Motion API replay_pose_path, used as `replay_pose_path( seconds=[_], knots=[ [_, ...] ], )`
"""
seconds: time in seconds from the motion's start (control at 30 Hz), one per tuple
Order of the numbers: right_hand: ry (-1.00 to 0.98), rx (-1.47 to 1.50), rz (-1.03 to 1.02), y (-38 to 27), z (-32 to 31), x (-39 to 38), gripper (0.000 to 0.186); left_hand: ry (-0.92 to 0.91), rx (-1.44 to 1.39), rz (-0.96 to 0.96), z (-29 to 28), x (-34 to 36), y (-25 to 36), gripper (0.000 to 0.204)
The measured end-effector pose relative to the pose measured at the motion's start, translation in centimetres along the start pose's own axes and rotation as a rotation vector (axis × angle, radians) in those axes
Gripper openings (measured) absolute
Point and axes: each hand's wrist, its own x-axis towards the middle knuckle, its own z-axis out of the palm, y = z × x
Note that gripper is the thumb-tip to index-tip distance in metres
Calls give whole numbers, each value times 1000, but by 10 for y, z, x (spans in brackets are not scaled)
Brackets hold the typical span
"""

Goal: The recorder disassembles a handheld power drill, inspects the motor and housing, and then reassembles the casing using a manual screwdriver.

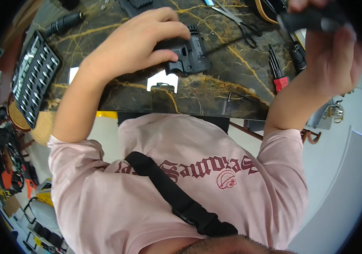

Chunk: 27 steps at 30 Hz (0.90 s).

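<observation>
My left hand (151, 40) rests curled on a black plastic device (198, 53) near the back middle of the dark marbled table, thumb against its near side. My right hand (331, 59), raised at the upper right and partly blurred, grips a black tool handle (299, 20). A thin dark shaft (236, 42) runs from the handle down to the device's right side; whether its tip touches cannot be told. A white cut-out piece (159, 80) lies just in front of the device.
A socket or bit case (35, 78) and black cylinder (64, 24) are at left. Scissors (248, 36), hex keys with red holder (280, 80) and another black cylinder (298, 57) lie at right. An L-shaped key (238, 95) sits by the table's front edge (206, 111).
</observation>
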Motion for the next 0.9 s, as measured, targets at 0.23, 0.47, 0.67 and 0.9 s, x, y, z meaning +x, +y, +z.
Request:
replay_pose_path(
  seconds=[0.23, 0.47, 0.67, 0.9],
  knots=[
    [-140, 171, 33, 6, -22, -33, 50, -29, -84, 229, -8, 7, 4, 23],
    [-93, 86, 46, 5, 12, -26, 50, -108, -273, 252, -1, 5, -6, 22],
    [27, -128, 9, -3, 46, -17, 68, -135, -266, 262, -3, 7, -5, 23],
    [8, -155, 9, 5, 45, -16, 68, -139, -248, 259, -5, 6, -5, 23]
  ],
)
